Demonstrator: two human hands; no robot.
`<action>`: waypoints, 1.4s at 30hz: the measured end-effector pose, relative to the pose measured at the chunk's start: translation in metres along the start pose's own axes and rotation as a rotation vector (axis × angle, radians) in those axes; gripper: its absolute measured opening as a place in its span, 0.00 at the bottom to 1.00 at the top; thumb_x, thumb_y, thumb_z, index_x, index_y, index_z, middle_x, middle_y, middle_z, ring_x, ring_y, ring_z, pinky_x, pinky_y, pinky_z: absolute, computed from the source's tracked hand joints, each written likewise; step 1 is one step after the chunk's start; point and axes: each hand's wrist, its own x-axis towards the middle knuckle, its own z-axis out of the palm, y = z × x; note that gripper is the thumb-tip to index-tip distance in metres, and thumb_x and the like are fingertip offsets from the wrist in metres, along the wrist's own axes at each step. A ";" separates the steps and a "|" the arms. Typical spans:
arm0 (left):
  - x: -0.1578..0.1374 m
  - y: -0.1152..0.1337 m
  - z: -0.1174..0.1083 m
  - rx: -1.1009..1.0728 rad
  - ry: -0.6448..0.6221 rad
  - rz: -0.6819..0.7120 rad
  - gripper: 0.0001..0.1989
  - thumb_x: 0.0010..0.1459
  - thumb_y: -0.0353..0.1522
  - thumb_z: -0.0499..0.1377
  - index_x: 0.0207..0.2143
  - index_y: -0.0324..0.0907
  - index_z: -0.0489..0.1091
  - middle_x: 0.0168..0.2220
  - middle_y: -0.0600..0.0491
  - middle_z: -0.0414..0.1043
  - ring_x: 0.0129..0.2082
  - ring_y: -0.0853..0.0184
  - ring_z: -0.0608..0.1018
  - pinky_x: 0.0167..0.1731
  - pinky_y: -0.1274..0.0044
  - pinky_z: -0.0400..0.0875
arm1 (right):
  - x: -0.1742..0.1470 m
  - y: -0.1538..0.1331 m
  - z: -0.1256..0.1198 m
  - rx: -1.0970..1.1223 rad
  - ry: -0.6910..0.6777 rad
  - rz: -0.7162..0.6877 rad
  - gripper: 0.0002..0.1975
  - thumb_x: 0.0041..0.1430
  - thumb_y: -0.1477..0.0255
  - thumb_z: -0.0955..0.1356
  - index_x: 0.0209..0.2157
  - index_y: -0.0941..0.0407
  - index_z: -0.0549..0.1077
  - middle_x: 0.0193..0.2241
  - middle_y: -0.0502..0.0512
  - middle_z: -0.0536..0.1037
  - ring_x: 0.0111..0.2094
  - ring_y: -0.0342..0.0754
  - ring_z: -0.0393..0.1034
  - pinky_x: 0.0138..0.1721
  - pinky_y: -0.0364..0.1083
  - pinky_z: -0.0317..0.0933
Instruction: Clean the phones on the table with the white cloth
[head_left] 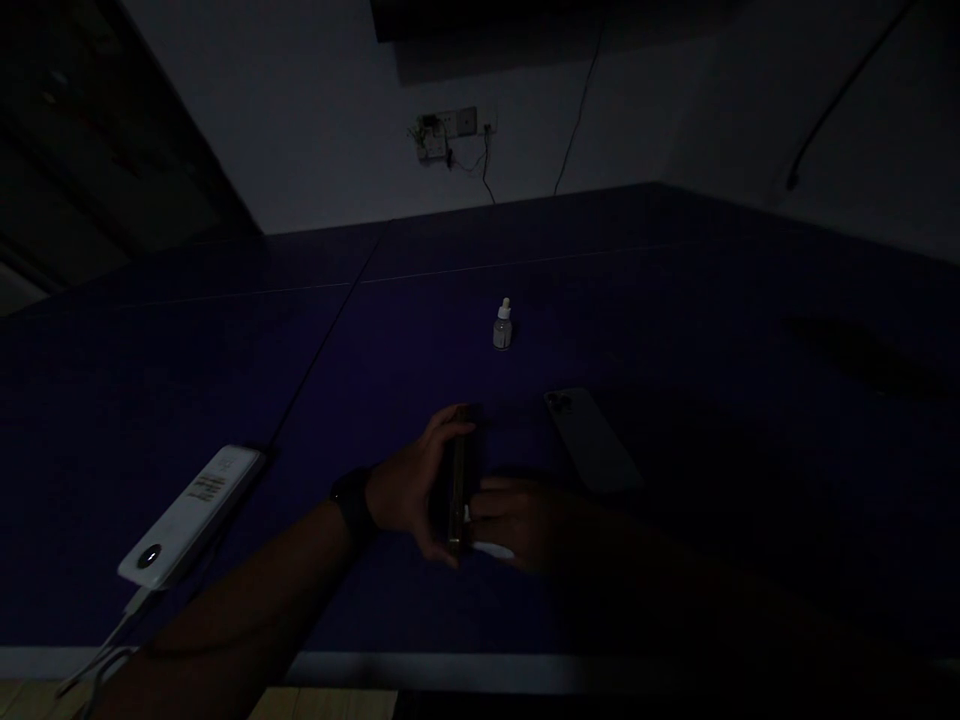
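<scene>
My left hand (409,490), with a dark watch on the wrist, grips a slim phone (458,480) by its two ends. The phone stands nearly edge-on to me, so its faces are hidden. On its right side is my right hand (517,520), fingers bent around a white cloth or wipe (493,550) that shows only in part against the phone. A second phone (596,440) lies on the table to the right, its camera lenses upward. Beyond the hands stands a small dropper bottle (502,328) with a white top.
A white power bank (191,515) with a cable plugged in lies at left on the dark blue table (390,330). Wall sockets (450,125) with plugs and hanging cords are behind. The table's pale front edge (420,667) runs below my hands. Lighting is very dim.
</scene>
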 end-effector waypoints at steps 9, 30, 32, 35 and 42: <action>-0.003 -0.003 0.001 -0.003 -0.006 -0.010 0.74 0.24 0.59 0.74 0.68 0.49 0.40 0.68 0.35 0.40 0.68 0.32 0.51 0.62 0.43 0.55 | 0.003 0.015 -0.003 -0.118 0.007 0.180 0.07 0.64 0.79 0.68 0.41 0.58 0.77 0.38 0.56 0.79 0.42 0.49 0.72 0.46 0.48 0.64; -0.002 -0.001 0.002 -0.006 0.013 -0.019 0.72 0.25 0.61 0.73 0.67 0.49 0.41 0.67 0.35 0.39 0.68 0.32 0.51 0.62 0.43 0.54 | 0.002 -0.004 -0.007 0.005 -0.037 0.047 0.09 0.64 0.78 0.68 0.45 0.58 0.77 0.42 0.56 0.79 0.44 0.48 0.71 0.49 0.48 0.64; -0.002 -0.001 0.001 -0.002 0.005 -0.015 0.72 0.25 0.61 0.73 0.67 0.49 0.40 0.67 0.35 0.41 0.68 0.32 0.51 0.62 0.42 0.54 | 0.003 0.000 -0.007 -0.037 -0.007 0.130 0.07 0.62 0.79 0.69 0.42 0.60 0.77 0.39 0.57 0.79 0.42 0.49 0.72 0.48 0.48 0.64; -0.002 -0.002 0.001 -0.001 0.008 -0.005 0.72 0.25 0.61 0.73 0.67 0.49 0.41 0.67 0.35 0.41 0.67 0.32 0.51 0.62 0.42 0.54 | 0.004 0.007 -0.005 -0.069 0.016 0.232 0.07 0.60 0.81 0.70 0.40 0.61 0.77 0.36 0.57 0.78 0.41 0.50 0.72 0.48 0.48 0.64; -0.001 -0.002 0.002 -0.007 0.028 -0.014 0.73 0.23 0.61 0.73 0.67 0.48 0.42 0.67 0.35 0.42 0.67 0.32 0.52 0.61 0.42 0.54 | 0.002 -0.004 -0.006 0.074 -0.034 0.037 0.09 0.65 0.76 0.68 0.45 0.57 0.77 0.43 0.55 0.79 0.44 0.47 0.72 0.48 0.47 0.64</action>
